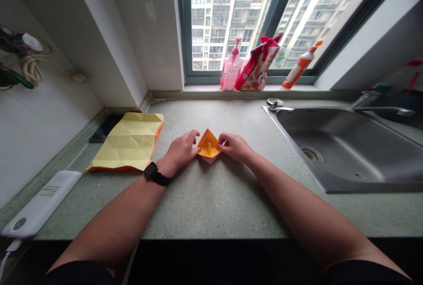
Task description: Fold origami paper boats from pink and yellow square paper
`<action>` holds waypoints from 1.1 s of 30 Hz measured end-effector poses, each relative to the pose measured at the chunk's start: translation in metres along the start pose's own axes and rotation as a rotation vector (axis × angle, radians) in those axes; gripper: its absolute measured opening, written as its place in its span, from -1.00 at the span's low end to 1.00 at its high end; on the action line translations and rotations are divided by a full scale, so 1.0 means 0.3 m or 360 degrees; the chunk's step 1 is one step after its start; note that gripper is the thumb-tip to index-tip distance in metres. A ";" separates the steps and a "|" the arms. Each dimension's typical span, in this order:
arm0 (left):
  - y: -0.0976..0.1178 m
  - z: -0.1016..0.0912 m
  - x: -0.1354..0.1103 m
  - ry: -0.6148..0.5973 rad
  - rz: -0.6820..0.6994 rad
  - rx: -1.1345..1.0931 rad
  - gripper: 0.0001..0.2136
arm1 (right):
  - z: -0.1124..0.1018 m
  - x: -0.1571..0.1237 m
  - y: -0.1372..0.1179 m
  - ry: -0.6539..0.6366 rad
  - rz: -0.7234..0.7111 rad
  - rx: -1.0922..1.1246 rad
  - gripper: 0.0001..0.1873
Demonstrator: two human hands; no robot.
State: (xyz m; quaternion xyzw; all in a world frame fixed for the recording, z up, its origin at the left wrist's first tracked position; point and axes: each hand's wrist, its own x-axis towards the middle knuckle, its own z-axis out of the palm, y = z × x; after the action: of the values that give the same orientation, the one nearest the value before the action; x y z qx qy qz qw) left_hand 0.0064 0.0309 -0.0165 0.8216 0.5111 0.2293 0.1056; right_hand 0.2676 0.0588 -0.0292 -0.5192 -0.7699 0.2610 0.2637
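Note:
A small folded paper boat [209,145], orange-yellow inside and pinkish on its lower outer side, sits on the counter between my hands. It has a pointed back and a narrow upright fold in its middle. At its left edge, my left hand [183,148] grips the rim with the thumb, the other fingers curled above and slightly apart from it. My right hand [234,145] pinches the right edge between thumb and curled fingers. The undersides of the fingers are partly hidden. A black watch [152,171] is on my left wrist.
Creased yellow paper sheets [132,137] with orange edges lie left, over a dark flat object [105,128]. A white power bank [41,203] with a cable is nearer. The steel sink [346,144] is right. A pump bottle [231,69], red bag [259,64] and orange-white bottle [300,68] line the sill.

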 end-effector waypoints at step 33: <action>-0.050 0.015 0.013 0.0222 0.0371 -0.0406 -0.63 | -0.214 0.056 0.208 0.0795 0.0313 0.0218 -0.81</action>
State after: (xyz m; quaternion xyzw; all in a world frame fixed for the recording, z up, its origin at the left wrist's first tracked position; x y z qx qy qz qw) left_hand -0.0020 0.0414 -0.0256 0.8373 0.3853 0.3594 0.1458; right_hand 0.3469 0.1031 -0.0224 -0.6206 -0.6076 0.2007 0.4532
